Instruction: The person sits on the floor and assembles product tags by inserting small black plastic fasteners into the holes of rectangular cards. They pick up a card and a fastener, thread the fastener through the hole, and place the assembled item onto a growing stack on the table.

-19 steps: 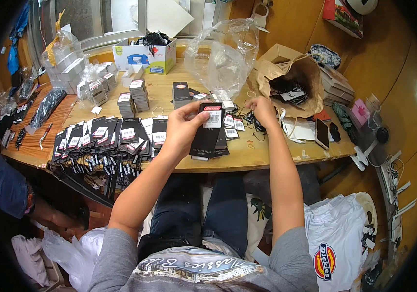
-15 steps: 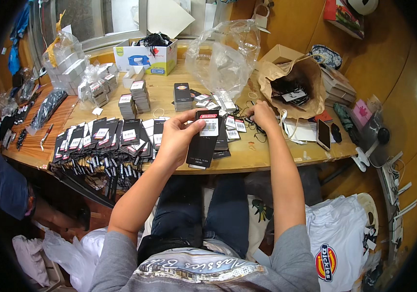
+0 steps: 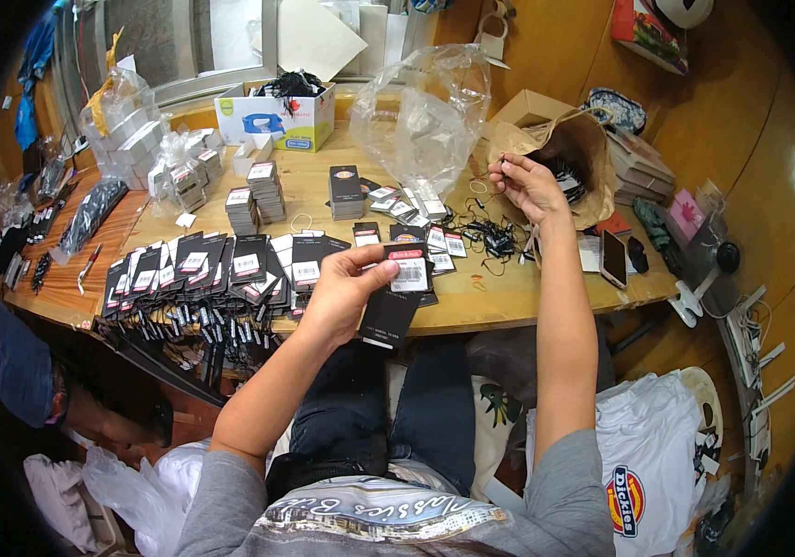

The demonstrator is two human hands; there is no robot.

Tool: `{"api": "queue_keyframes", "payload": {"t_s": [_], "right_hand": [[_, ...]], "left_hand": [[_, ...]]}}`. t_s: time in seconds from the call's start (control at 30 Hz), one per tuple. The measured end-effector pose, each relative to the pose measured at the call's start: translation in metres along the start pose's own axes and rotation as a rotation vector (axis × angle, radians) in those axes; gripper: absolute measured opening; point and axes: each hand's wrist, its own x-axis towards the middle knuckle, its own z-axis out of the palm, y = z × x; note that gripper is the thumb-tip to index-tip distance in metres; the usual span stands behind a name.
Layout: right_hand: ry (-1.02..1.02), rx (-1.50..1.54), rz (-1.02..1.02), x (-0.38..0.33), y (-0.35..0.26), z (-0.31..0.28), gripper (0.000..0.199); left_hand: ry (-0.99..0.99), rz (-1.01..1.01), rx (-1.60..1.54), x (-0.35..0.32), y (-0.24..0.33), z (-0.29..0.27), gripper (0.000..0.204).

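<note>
In my left hand [image 3: 346, 292] is a black hang tag [image 3: 388, 318] with a white barcode sticker at its upper end, pinched between thumb and fingers over the table's front edge. My right hand [image 3: 529, 186] is raised beside the brown paper bag [image 3: 592, 218], its fingertips closed on a thin black tag string [image 3: 505, 161], mostly hidden by the fingers. Below that hand lies a tangled heap of black strings [image 3: 490, 237]. Loose stickered tags [image 3: 444, 243] lie just beyond my left hand. More black tags [image 3: 195, 265] spread in overlapping rows to the left, their strings hanging over the edge.
Behind stand a stack of black tags [image 3: 345, 193], stacks of white labels [image 3: 265, 190], a crumpled clear bag [image 3: 420, 121] and a printed carton [image 3: 277, 119]. A phone [image 3: 614, 258] lies at the right. Another person's leg [image 3: 12, 357] is at the far left.
My right hand has lifted from the string heap, up and right to beside the paper bag. My left hand, still holding the tag, has shifted slightly down.
</note>
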Motion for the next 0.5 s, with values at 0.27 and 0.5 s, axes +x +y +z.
{"api": "queue_keyframes", "payload": {"t_s": [0.27, 0.5], "right_hand": [[-0.283, 0.306, -0.056, -0.080, -0.001, 0.065, 0.009], [-0.206, 0.472, -0.059, -0.138, 0.032, 0.102, 0.008]], "left_hand": [[-0.250, 0.078, 0.121, -0.006, -0.012, 0.022, 0.015], [-0.295, -0.130, 0.082, -0.018, -0.023, 0.037, 0.018]]}}
